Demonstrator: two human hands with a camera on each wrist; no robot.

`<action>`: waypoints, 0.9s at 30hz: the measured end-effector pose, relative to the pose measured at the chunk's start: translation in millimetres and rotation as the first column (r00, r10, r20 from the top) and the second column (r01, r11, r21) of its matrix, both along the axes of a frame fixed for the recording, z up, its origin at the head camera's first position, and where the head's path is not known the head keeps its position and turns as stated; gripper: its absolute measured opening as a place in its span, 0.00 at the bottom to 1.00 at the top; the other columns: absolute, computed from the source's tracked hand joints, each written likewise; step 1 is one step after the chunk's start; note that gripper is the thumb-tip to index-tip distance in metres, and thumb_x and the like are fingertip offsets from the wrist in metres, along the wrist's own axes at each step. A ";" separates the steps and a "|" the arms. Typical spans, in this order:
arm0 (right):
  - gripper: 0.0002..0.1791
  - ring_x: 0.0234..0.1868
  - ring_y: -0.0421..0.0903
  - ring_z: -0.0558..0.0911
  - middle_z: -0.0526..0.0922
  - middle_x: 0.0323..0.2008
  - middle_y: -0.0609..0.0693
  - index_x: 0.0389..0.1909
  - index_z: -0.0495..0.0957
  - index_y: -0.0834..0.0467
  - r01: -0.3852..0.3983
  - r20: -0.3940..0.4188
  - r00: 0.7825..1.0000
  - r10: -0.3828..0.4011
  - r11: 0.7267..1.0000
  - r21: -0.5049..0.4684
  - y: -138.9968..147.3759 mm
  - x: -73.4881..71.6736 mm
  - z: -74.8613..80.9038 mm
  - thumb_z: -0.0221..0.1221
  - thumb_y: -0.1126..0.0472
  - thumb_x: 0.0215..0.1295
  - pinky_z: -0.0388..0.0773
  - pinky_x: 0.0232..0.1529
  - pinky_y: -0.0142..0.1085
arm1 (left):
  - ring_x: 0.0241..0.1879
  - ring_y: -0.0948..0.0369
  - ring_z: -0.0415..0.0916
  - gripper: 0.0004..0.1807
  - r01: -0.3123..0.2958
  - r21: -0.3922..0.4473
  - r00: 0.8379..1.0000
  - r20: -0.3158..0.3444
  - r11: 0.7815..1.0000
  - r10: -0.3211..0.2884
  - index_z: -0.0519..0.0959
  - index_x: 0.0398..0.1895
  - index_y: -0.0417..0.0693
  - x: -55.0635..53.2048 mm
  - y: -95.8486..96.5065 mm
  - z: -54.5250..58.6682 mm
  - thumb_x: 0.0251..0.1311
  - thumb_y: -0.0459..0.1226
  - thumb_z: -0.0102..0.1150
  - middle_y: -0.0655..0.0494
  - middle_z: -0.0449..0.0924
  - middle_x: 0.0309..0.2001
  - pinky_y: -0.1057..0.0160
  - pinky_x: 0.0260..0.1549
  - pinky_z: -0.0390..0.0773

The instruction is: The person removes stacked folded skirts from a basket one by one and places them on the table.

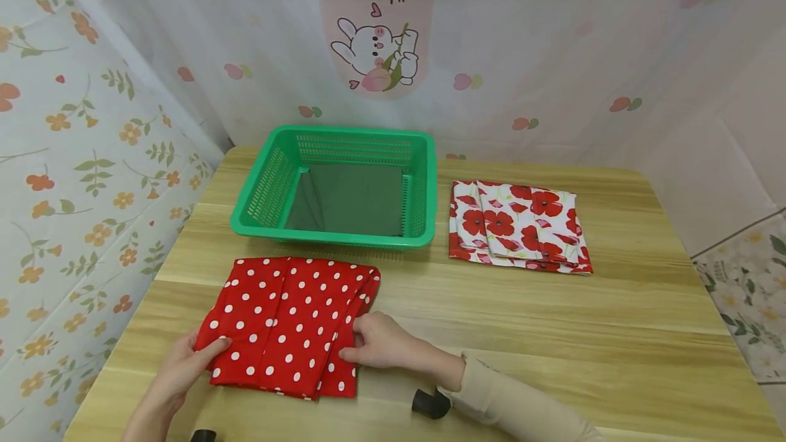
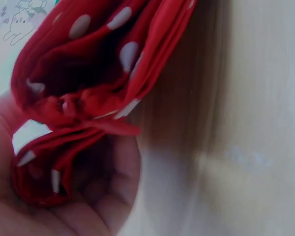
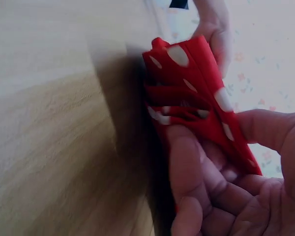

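- At the near edge of the bench (image 1: 552, 333), two black pieces: one partly cut off by the frame near the left forearm, the other (image 1: 431, 404) just beside the right cuff.
- On the right forearm, a beige sleeve (image 1: 522, 394), reaching almost to the wrist.
- Just beyond, both hands grasping the same red dotted cloth (image 1: 276, 326) from opposite sides.
- Left hand (image 1: 181, 365): gripping the near part of the left edge, thumb on top, fingers curled beneath; in the left wrist view, a looped fold lying within the curl of the palm.
- Right hand (image 1: 382, 343): pinching the right edge between thumb and fingers, with fingertips tucked against the layers in the right wrist view.
- Cloth in several layers, with a slanting flap along the right side, over the near left part of the bench, directly in front of the basket; hard to tell how much of it touches the wood.
- Farther back, a green basket (image 1: 334, 241), upright, with slotted walls and a dark green sheet (image 1: 353, 200) flat on its floor.
- To the right of the basket and apart from it, a poppy cloth (image 1: 510, 224), folded in overlapping layers.
- Along the left, a flowered curtain (image 1: 92, 155).
- Behind everything, a pale curtain (image 1: 522, 33) with a printed rabbit (image 1: 374, 50) under dark lettering.
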State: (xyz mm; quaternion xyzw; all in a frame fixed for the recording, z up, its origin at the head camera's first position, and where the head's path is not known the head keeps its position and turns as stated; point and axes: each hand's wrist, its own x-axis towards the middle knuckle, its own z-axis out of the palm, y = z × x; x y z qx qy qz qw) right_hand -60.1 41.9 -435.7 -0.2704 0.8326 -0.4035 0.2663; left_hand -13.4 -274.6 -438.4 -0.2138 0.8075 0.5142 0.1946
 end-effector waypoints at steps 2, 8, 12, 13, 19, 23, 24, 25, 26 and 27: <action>0.13 0.10 0.35 0.67 0.67 0.08 0.41 0.17 0.71 0.53 -0.001 -0.027 1.000 0.003 0.998 0.068 0.6 0.5 -0.5 0.64 0.59 0.55 0.57 0.14 0.25 | 0.31 0.61 0.79 0.27 0.018 -0.044 1.000 0.004 0.999 -0.018 0.60 0.58 0.23 -1.0 0.1 0.6 0.64 0.37 0.52 0.49 0.82 0.36 0.65 0.32 0.77; 0.20 0.09 0.35 0.72 0.69 0.05 0.41 0.10 0.70 0.52 0.028 -0.045 0.999 -0.019 0.976 0.215 4.3 2.0 -5.5 0.65 0.53 0.55 0.60 0.13 0.25 | 0.40 0.45 0.75 0.38 0.140 -0.288 0.990 0.030 0.947 -0.137 0.56 0.57 0.19 -6.7 0.4 3.2 0.58 0.42 0.60 0.26 0.71 0.46 0.54 0.36 0.80; 0.21 0.09 0.36 0.73 0.69 0.04 0.42 0.09 0.70 0.52 0.027 -0.043 0.999 -0.016 0.960 0.277 6.0 1.9 -7.9 0.65 0.52 0.54 0.60 0.12 0.26 | 0.42 0.39 0.71 0.44 0.211 -0.428 0.978 0.085 0.879 -0.193 0.55 0.55 0.18 -10.3 5.0 8.8 0.51 0.45 0.66 0.24 0.68 0.45 0.50 0.34 0.80; 0.21 0.09 0.37 0.73 0.68 0.04 0.42 0.09 0.70 0.52 0.021 -0.040 0.999 -0.010 0.957 0.290 6.5 1.6 -7.5 0.65 0.51 0.54 0.60 0.12 0.26 | 0.41 0.39 0.71 0.45 0.225 -0.450 0.974 0.095 0.864 -0.205 0.55 0.55 0.18 -10.9 6.3 11.2 0.50 0.45 0.67 0.25 0.68 0.44 0.51 0.33 0.80; 0.22 0.09 0.37 0.72 0.68 0.05 0.41 0.08 0.70 0.53 0.021 -0.082 0.997 0.001 0.962 0.271 14.3 -9.4 6.9 0.66 0.50 0.54 0.62 0.14 0.26 | 0.40 0.41 0.73 0.45 0.244 -0.525 0.961 0.017 0.815 -0.277 0.57 0.56 0.20 -21.4 16.2 33.9 0.47 0.44 0.69 0.26 0.68 0.45 0.52 0.29 0.80; 0.16 0.13 0.35 0.71 0.70 0.10 0.39 0.14 0.73 0.52 0.046 -0.204 0.979 -0.016 0.988 0.144 20.3 -24.6 25.6 0.66 0.53 0.55 0.66 0.18 0.26 | 0.43 0.38 0.72 0.36 0.176 -0.497 0.924 -0.213 0.850 -0.316 0.61 0.57 0.24 -34.7 28.6 53.1 0.53 0.40 0.65 0.28 0.71 0.47 0.51 0.31 0.80; 0.14 0.14 0.35 0.71 0.71 0.11 0.39 0.16 0.74 0.52 0.052 -0.215 0.976 -0.029 0.993 0.103 21.4 -28.5 31.0 0.65 0.54 0.56 0.67 0.19 0.27 | 0.43 0.39 0.73 0.33 0.154 -0.495 0.901 -0.285 0.855 -0.327 0.62 0.57 0.26 -39.1 32.0 57.3 0.54 0.38 0.64 0.30 0.72 0.47 0.51 0.32 0.80; 0.12 0.16 0.35 0.71 0.72 0.13 0.39 0.19 0.75 0.53 0.057 -0.226 0.973 -0.042 0.996 0.062 22.3 -32.5 36.5 0.65 0.55 0.56 0.69 0.20 0.27 | 0.44 0.39 0.73 0.31 0.132 -0.489 0.876 -0.350 0.862 -0.332 0.64 0.56 0.26 -44.4 35.2 61.5 0.55 0.37 0.63 0.31 0.74 0.46 0.50 0.34 0.79; 0.10 0.17 0.35 0.72 0.74 0.15 0.39 0.22 0.76 0.53 0.061 -0.237 0.970 -0.054 0.998 0.021 23.2 -36.5 42.0 0.65 0.56 0.57 0.70 0.21 0.27 | 0.44 0.40 0.73 0.29 0.114 -0.474 0.852 -0.406 0.873 -0.331 0.65 0.56 0.27 -50.8 37.9 65.4 0.56 0.36 0.61 0.32 0.75 0.46 0.51 0.37 0.77; 0.08 0.18 0.35 0.73 0.75 0.17 0.40 0.24 0.76 0.54 0.071 -0.250 0.966 -0.072 0.997 -0.013 23.7 -40.7 47.0 0.64 0.57 0.57 0.71 0.22 0.27 | 0.44 0.41 0.74 0.27 0.101 -0.453 0.829 -0.453 0.886 -0.327 0.66 0.56 0.28 -57.7 40.5 69.1 0.58 0.35 0.60 0.33 0.76 0.46 0.52 0.38 0.76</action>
